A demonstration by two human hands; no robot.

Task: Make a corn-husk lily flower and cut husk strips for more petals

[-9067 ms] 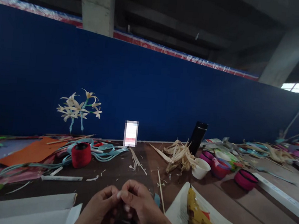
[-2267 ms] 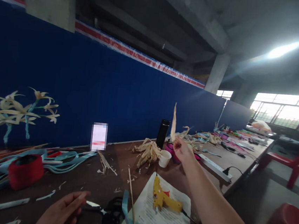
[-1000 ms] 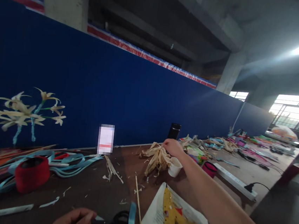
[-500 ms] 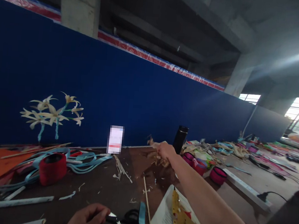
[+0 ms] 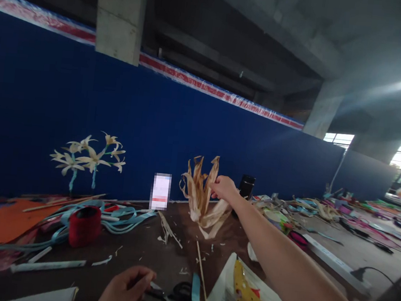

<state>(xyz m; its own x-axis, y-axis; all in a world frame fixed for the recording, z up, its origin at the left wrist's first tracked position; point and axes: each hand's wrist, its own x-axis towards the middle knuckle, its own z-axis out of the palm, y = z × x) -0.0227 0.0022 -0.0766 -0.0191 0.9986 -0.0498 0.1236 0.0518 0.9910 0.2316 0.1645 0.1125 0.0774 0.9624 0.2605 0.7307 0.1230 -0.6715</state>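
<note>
Against the blue partition, my right hand [image 5: 225, 189] grips a bunch of dried corn husks [image 5: 197, 188] by one leaf. Its long tan leaves fan upward, and its pale base hangs just over the brown tabletop. Low in the view, my left hand [image 5: 126, 289] is closed, thumb against forefinger; whatever is between them is hidden or too small to make out. Right beside those fingertips lie black-handled scissors [image 5: 179, 300]. A thin wooden stick [image 5: 201, 273] and a light blue strip [image 5: 195, 289] are just right of the scissors.
A yellow glue gun [image 5: 252, 300] rests on white paper [image 5: 221, 285]. On the left are a red roll [image 5: 85, 227], blue strips [image 5: 130, 217] and husk flowers [image 5: 91, 159]. A black bottle [image 5: 247, 186] stands behind my right arm; a power strip [image 5: 331, 262] lies farther right.
My right hand has lifted the corn husks from beside the bottle, and their leaves now stand spread upright. My left hand stays by the scissors. The view has shifted slightly.
</note>
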